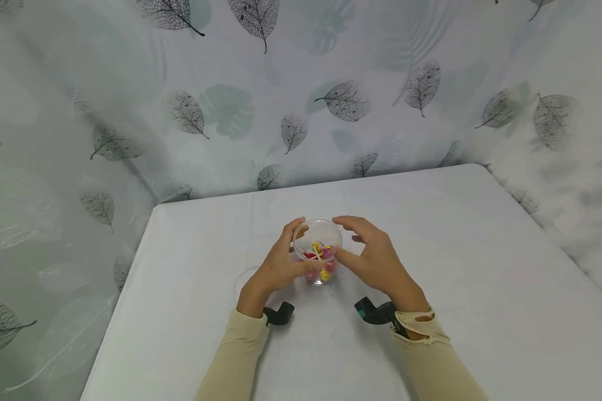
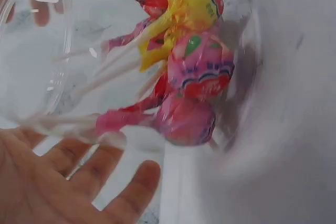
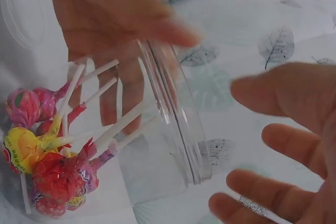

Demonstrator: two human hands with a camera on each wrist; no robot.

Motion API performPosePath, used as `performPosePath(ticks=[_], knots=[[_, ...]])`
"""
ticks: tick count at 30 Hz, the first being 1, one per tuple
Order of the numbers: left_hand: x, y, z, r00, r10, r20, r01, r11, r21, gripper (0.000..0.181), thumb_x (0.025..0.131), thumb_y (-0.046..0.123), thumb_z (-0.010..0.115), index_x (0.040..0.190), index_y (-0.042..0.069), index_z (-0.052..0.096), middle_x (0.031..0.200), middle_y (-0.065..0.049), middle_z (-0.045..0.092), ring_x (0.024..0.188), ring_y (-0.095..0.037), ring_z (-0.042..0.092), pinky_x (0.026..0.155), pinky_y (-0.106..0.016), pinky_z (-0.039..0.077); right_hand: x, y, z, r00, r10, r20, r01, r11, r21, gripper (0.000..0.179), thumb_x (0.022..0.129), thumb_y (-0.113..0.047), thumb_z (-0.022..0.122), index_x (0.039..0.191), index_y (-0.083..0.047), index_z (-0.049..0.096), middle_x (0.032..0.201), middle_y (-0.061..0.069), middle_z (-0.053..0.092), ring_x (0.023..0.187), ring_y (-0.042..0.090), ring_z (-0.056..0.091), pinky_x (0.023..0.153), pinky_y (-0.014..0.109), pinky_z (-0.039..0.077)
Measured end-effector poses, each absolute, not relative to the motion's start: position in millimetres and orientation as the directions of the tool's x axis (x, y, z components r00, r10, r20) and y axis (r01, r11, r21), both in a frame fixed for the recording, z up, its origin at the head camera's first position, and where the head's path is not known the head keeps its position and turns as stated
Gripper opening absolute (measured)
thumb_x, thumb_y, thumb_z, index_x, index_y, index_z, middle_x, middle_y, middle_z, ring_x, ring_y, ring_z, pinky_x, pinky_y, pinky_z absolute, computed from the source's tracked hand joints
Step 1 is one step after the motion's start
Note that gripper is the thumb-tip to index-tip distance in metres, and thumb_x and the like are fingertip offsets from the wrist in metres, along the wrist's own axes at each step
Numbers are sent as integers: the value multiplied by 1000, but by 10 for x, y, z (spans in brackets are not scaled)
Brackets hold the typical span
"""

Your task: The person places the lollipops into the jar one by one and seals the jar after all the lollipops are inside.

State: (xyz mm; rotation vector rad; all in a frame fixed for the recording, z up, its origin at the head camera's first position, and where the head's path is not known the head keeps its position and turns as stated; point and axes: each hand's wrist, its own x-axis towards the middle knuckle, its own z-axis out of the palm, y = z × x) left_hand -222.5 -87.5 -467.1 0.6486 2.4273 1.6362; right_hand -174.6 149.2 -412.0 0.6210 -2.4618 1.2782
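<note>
A clear round jar (image 1: 318, 236) of wrapped lollipops stands upright between both hands; whether its base touches the table cannot be told. My left hand (image 1: 280, 266) holds it from the left, thumb near the rim and fingers around the far side. Its palm (image 2: 31, 182) and spread fingers show beside the jar in the left wrist view. My right hand (image 1: 373, 253) is at the jar's right, fingers spread and bent; the right wrist view shows a gap between those fingers (image 3: 289, 140) and the rim (image 3: 176, 114). Pink, red and yellow lollipops (image 3: 55, 174) lie heads down, sticks up.
A faint clear round outline (image 1: 241, 284), perhaps a lid, lies on the white table (image 1: 481, 278) left of the left hand. Leaf-patterned cloth (image 1: 346, 100) hangs behind and at the sides. Black devices (image 1: 376, 312) are strapped at both wrists.
</note>
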Motion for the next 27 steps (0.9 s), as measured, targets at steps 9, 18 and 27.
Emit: performPosePath(ticks=[9,18,27], knots=[[-2197,-1321,-4547,-959,283,22,201,622,756,99,92,57,72,166,20,20,166,-13,35,154,-35,31,120,-64,30,-1821,1559,-4161,-933,-289,215,-347,560,-753,93,86,-23,84,163,-14,32,168,10,32,154,34,31,118,63,34],[-1893,-1540,-4600,-958,210,-195,101,884,457,117,69,59,92,162,16,35,161,-17,41,146,-43,40,112,-66,39,-1866,1501,-4255,-946,-300,127,-279,544,-791,106,85,-36,86,167,-17,21,171,6,25,157,31,24,122,62,26],[-1750,-1526,-4595,-965,172,-196,101,940,327,110,70,47,96,159,15,40,148,-20,49,130,-39,51,101,-56,51,-1884,1403,-4371,-951,-303,69,-227,523,-822,107,86,-40,85,167,-15,20,171,11,25,157,36,25,121,66,26]])
